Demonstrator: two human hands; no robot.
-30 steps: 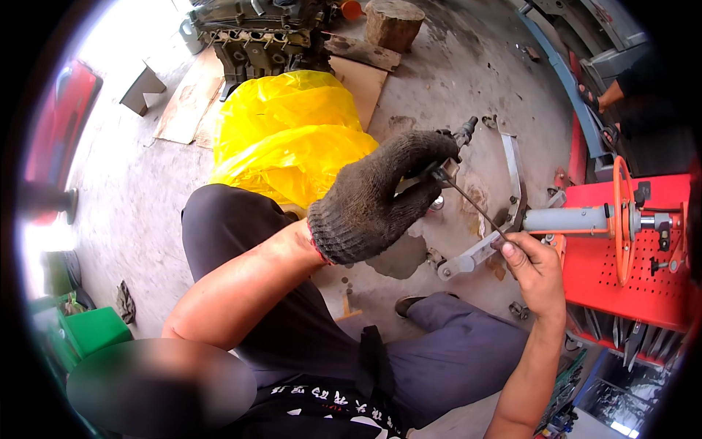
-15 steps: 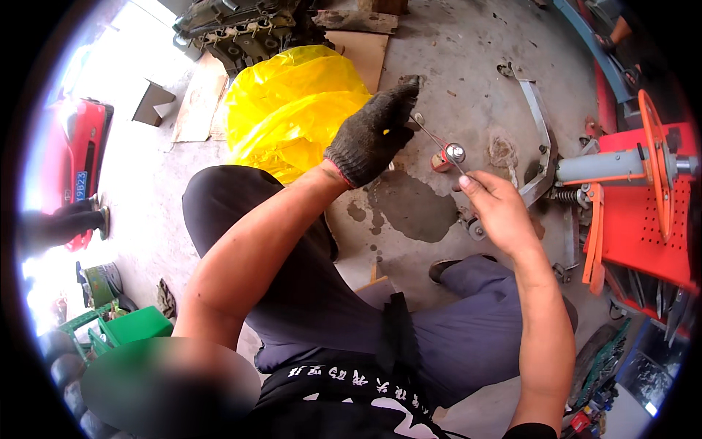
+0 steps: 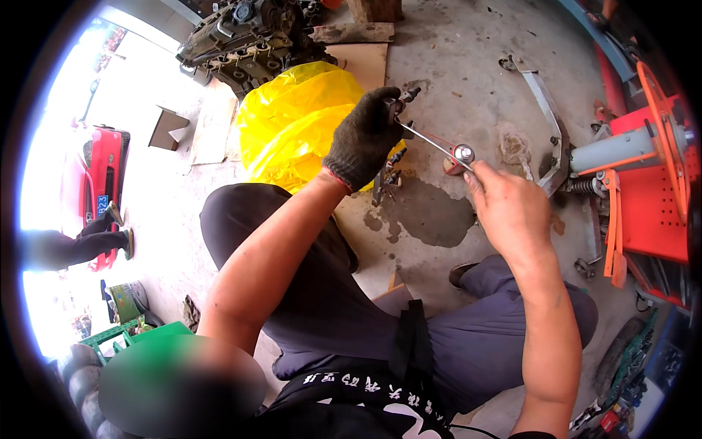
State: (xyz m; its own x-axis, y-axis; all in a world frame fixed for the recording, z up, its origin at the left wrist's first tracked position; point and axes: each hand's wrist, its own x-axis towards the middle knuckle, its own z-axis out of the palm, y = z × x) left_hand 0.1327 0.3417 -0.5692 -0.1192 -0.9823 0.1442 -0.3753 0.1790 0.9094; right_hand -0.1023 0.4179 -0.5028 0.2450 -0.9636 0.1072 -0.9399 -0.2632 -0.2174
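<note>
My left hand (image 3: 363,135), in a dark knit glove, is closed around a dark metal engine part (image 3: 391,179). Stubby ends of the part stick out beyond the fingers and below the palm; its middle is hidden by the glove. My bare right hand (image 3: 510,203) grips a thin metal rod tool (image 3: 433,144), whose handle is covered by the fingers. The rod slants up and left, its far end at the part by my left fingers. Beyond the rod a spray can (image 3: 455,162) with a thin red straw stands on the floor.
A yellow plastic sheet (image 3: 292,117) lies left of my glove, with an engine block (image 3: 245,47) behind it. At right are a metal frame with wheels (image 3: 553,139) and a red perforated panel (image 3: 647,208). A wet patch (image 3: 431,216) darkens the floor. Someone's legs (image 3: 95,238) show at far left.
My left hand has turned, its fingers now curled and the metal part showing more. The rod's tip has come up to the part. My view has shifted slightly, and the legs at left have moved.
</note>
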